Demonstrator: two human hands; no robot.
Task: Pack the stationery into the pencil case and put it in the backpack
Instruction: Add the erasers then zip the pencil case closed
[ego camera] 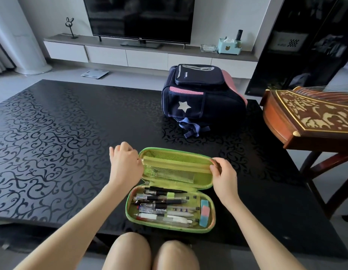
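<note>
We're holding the lime-green fabric pencil case by its lid: left hand curling round the left end, right hand pinching the right. It's lying open on the black scroll-patterned table, with assorted pens filling its base, in front of the navy star-marked backpack.

Soft daylight, sheen on glossy table (left side), wide-angle bending, sharp focus

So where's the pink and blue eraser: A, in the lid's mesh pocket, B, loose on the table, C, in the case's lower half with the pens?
C: the eraser lies beside the pens at the right end of the lower half of the open pencil case.
</note>
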